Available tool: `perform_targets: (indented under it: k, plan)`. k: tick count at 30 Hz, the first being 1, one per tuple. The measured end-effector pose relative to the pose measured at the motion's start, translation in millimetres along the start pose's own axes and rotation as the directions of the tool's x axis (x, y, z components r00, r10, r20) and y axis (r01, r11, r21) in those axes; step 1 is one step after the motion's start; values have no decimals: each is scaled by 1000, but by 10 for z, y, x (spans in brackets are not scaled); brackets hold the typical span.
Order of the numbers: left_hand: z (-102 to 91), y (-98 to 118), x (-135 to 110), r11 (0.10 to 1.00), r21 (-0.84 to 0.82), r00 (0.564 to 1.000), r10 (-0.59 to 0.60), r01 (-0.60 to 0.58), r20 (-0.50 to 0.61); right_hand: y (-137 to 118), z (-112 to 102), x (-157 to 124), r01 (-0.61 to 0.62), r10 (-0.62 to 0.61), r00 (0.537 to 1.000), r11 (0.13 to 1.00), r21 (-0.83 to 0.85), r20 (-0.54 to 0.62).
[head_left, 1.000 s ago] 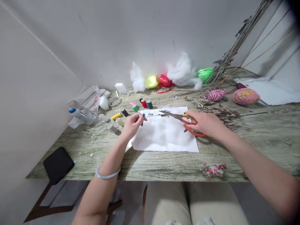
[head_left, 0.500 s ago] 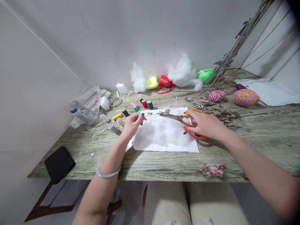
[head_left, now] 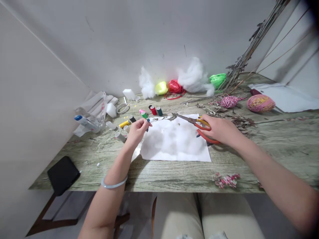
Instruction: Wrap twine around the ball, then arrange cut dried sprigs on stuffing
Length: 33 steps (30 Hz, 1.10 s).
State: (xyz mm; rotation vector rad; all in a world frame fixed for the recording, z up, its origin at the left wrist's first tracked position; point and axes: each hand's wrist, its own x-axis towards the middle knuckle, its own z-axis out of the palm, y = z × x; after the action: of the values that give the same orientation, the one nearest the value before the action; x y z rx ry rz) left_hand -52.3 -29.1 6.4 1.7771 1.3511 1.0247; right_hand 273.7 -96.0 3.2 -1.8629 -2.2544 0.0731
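Observation:
Between thumb and fingertips, my left hand [head_left: 137, 130] pinches the end of a thin dried plant sprig [head_left: 163, 118], which reaches right over the back edge of a white cloth [head_left: 174, 139]. My right hand [head_left: 218, 127] is wrapped round the orange and yellow handles of a pair of scissors [head_left: 188, 119]. The blades point left and lie close together at the sprig's far tip; whether they touch it I cannot tell. A small dark fragment lies on the cloth under the blades.
Thread spools [head_left: 124, 123] stand left of the cloth. White stuffing [head_left: 193, 76], a red string ball [head_left: 175, 86] and yarn balls [head_left: 261, 103] line the back and right. Dried stems [head_left: 239, 121] lie right; pink flowers [head_left: 226, 180] sit near the front edge, a black phone-like object [head_left: 63, 174] at left.
My left hand has drawn slightly left with the sprig. The scissors have tilted, blade tips up and a little right, and the blades have closed. A small fragment now shows on the cloth.

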Motion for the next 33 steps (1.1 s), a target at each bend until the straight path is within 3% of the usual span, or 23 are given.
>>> perform_targets:
  k: [10, 14, 18, 23, 33]
  plan:
    - [107, 77, -66, 1000, -4, 996, -13, 13, 89, -140, 12, -38, 74, -74, 996, 997, 11, 56]
    - [122, 56, -68, 1000, -2, 993, -14, 14, 117, -120, 4, -20, 44, -44, 996, 999, -1, 78]
    - [106, 17, -48, 1000, 1, 995, -15, 15, 95, -60, -2, -9, -22, 22, 999, 1000, -4, 30]
    - [84, 18, -38, 1000, 9, 998, 17, -18, 56, -52, -17, -31, 13, -13, 1000, 1000, 21, -28]
    - [99, -10, -33, 1000, -29, 1000, -2, 2, 24, -73, 12, -42, 43, -43, 999, 999, 2, 14]
